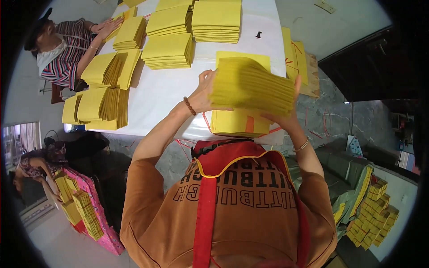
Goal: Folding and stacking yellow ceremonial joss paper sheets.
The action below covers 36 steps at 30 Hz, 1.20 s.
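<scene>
Left hand (206,93) and right hand (289,107) grip a blurred yellow paper stack (250,87) between them, over another pile (230,123)!

Rows of upside-down block letters (241,198), solid and outlined, across a brown shirt (250,228)

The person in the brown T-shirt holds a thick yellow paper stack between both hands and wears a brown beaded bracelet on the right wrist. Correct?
Not quite: the head view shows the brown beaded bracelet on the left wrist, not the right. The thick yellow paper stack is indeed held between the left hand and right hand.
</scene>
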### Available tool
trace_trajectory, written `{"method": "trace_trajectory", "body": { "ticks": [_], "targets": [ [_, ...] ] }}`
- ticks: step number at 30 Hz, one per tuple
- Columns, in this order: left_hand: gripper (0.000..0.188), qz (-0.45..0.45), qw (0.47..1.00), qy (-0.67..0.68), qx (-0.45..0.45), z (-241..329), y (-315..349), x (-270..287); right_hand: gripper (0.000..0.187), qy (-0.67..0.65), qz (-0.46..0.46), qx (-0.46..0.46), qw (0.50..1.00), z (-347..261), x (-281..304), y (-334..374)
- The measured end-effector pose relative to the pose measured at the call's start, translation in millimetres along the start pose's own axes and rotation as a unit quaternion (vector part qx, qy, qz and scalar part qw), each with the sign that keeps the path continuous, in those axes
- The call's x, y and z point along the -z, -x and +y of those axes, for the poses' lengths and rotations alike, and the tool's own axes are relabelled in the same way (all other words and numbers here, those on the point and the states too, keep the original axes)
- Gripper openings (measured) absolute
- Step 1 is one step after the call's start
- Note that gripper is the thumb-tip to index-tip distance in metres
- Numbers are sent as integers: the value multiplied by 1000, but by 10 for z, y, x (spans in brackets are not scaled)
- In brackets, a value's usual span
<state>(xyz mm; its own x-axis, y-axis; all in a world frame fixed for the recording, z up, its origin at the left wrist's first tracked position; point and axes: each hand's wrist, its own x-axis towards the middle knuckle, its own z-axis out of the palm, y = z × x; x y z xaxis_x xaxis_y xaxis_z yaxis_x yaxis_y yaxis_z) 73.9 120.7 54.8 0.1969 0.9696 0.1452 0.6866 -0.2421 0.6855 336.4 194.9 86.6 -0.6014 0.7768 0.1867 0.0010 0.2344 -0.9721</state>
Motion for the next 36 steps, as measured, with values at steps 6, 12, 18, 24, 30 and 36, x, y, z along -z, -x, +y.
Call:
{"method": "trace_trajectory", "body": {
  "ticks": [6, 12, 18, 24, 30, 36],
  "targets": [
    [109, 35, 999, 22, -10, 237, -92, 129, 66, -43, -16, -136, 990, -6, 175, -154],
    [75, 77, 892, 445, -7, 657, -123, 491, 43, -525, 39, -167, 834, 116, 152, -268],
    [51, 129, 903, 411, -4, 1024, -241, 525, 46, -716, -60, -137, 683, 347, 26, -239],
    [46, 187, 916, 351, 47, 1064, -451, 450, 45, -697, -50, -148, 700, 288, 33, -272],
    [45, 207, 940, 267, 48, 1150, -550, 422, 48, -740, -85, -149, 650, 519, 94, -261],
    [41, 289, 954, 79, 25, 1200, -629, 376, 48, -713, -68, -157, 680, 336, 33, -288]
  ]
}}
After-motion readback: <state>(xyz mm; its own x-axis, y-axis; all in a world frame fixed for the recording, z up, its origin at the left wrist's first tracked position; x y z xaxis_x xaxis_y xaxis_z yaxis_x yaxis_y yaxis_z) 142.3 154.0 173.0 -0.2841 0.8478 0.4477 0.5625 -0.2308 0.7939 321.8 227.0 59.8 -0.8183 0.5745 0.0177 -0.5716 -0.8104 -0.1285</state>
